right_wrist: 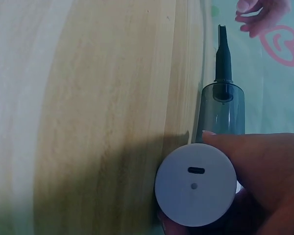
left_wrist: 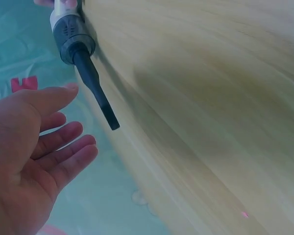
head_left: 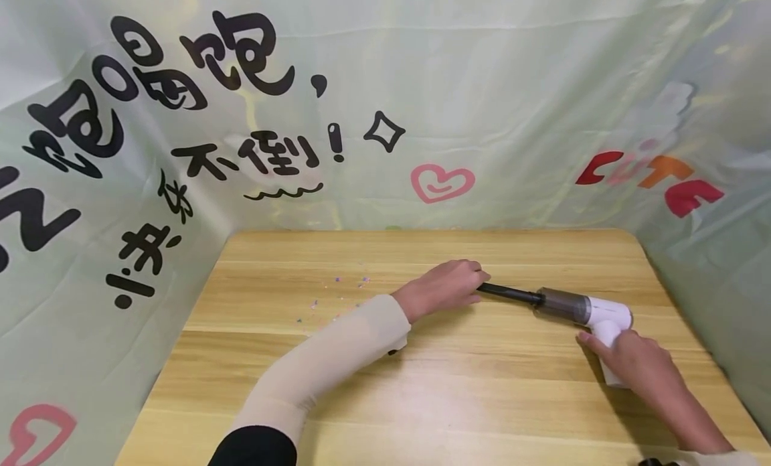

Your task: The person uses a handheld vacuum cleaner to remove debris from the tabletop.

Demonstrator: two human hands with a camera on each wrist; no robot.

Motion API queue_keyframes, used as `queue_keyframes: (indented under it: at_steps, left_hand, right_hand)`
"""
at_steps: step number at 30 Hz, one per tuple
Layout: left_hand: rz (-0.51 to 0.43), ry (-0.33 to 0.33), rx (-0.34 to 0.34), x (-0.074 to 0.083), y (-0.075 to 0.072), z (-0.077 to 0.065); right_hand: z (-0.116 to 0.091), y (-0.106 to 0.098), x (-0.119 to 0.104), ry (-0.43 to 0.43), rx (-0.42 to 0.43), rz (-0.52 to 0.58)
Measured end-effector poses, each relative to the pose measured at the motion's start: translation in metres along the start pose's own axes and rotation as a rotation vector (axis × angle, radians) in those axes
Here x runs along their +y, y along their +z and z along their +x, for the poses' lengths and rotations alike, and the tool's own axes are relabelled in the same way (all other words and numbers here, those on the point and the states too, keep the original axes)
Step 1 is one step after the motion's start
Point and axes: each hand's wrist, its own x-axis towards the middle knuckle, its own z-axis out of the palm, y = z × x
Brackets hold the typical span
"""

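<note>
A white handheld vacuum cleaner (head_left: 610,312) with a smoky clear dust cup (head_left: 561,306) is held above the right part of the table. My right hand (head_left: 647,364) grips its white handle, whose round end faces the camera in the right wrist view. A slim black nozzle (left_wrist: 90,78) points left from the cup. Beside the nozzle's tip, my left hand (left_wrist: 27,156) hangs with fingers loosely bent. The left wrist view shows a gap between these fingers and the nozzle, and nothing is held in the palm.
Small colored bits (head_left: 314,304) lie scattered on the left part of the wooden table (head_left: 458,399), near the left forearm. One pink bit (left_wrist: 244,214) shows in the left wrist view. A printed cloth backdrop (head_left: 512,104) closes off the back and both sides.
</note>
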Motion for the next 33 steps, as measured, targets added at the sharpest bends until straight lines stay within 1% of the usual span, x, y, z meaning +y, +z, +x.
queue_keyframes:
  at_steps: [3,7,10,14,21,25,29,33]
  left_hand:
    - [0.008,0.0,-0.023,0.003,0.0,0.009]
    - [-0.013,0.001,-0.049,0.008,0.0,0.02]
    - [0.009,0.014,-0.066,0.012,0.003,0.026]
    - [0.033,0.027,-0.067,0.015,0.009,0.032]
    - [0.065,0.026,-0.087,0.017,0.016,0.037]
    - [0.053,0.027,-0.094,0.017,0.018,0.039]
    - [0.067,0.044,-0.105,0.018,0.02,0.041]
    - [0.068,0.036,-0.126,0.018,0.022,0.042]
  right_hand:
    - [0.0,0.001,0.001,0.004,-0.006,0.005]
    - [0.0,-0.002,0.004,0.029,-0.037,0.007]
    - [0.001,-0.004,0.005,0.029,-0.044,0.006]
    - [0.002,-0.005,0.005,0.025,-0.036,0.005]
    - [0.002,0.003,0.003,-0.006,0.002,0.004]
    - [0.0,0.005,0.002,-0.017,0.03,0.007]
    - [-0.001,0.007,0.003,-0.025,0.07,0.012]
    - [-0.001,0.01,0.004,-0.024,0.107,0.027]
